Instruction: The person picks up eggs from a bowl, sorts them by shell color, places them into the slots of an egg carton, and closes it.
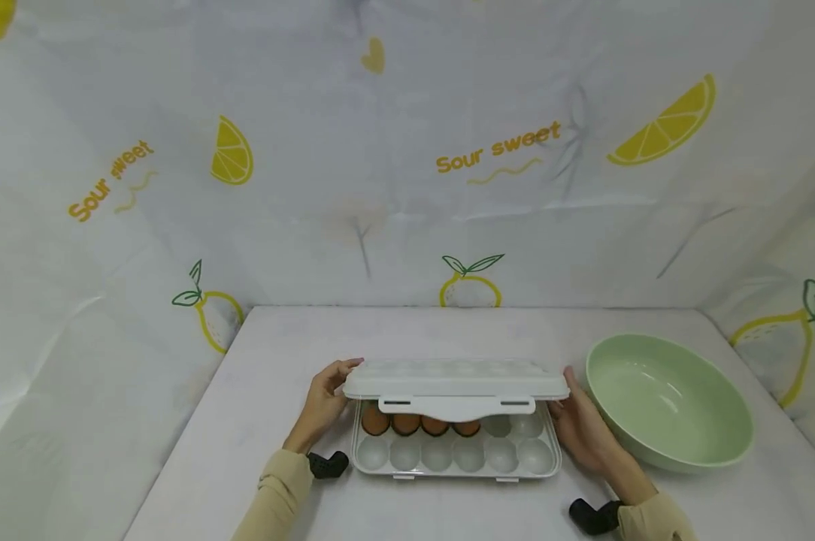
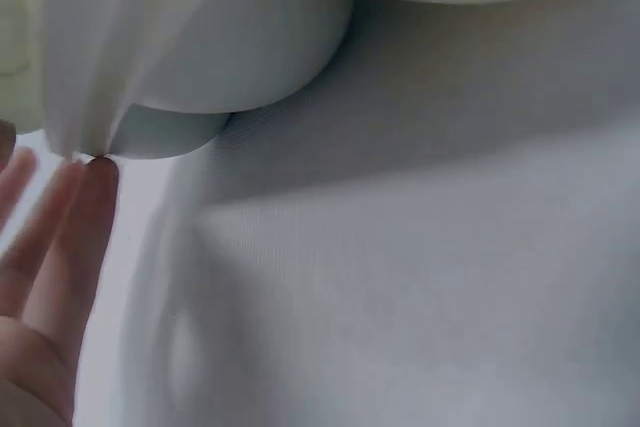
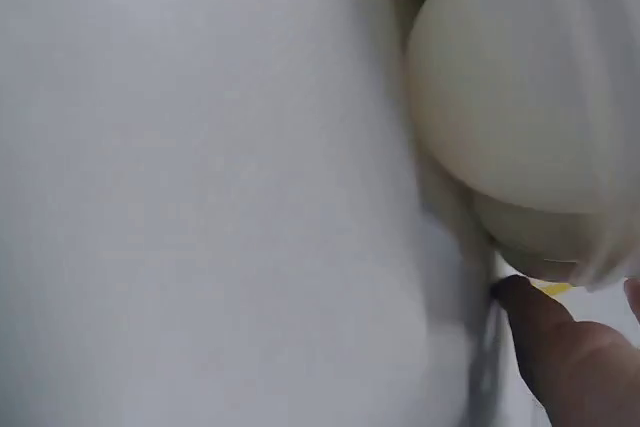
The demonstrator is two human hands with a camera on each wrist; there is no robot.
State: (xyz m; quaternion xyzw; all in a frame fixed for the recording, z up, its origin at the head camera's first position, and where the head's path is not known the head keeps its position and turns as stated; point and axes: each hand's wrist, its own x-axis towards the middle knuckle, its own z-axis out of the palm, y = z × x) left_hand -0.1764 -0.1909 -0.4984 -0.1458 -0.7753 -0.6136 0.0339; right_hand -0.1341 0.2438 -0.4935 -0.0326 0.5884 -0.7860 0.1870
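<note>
Nearest the person, two pale sleeves reach in over the white worktop [image 1: 259, 481], each wrist wearing a small black camera. Between them sits a white egg tray [image 1: 456, 455]: its front row of cups is bare, and four brown eggs [image 1: 419, 424] lie side by side in the left cups of the row behind, part hidden under the lid.

The lid [image 1: 456, 379] is held a little above the tray, roughly level, its front latch flap hanging down over the eggs. The left hand [image 1: 324, 402] holds the lid's left end, thumb on top of the rim and fingers beneath; in the left wrist view straight fingers [image 2: 60, 237] touch the lid's lower edge. The right hand [image 1: 579, 427] holds the right end the same way, a fingertip [image 3: 535, 322] pressed to the edge in the right wrist view. So both grips are closed lightly on the lid, pinching its ends.

The step in hand looks like the lid being moved at the tray, whether lifting off or coming down cannot be told from this moment alone. Either way the next move calls for both ends kept level, so the flap clears the eggs and the tray does not drag along.

Further right, just beside the right hand, stands a green bowl [image 1: 678, 458], with nothing visible inside. Behind everything hangs a white backdrop [image 1: 407, 188] printed with lemons.
</note>
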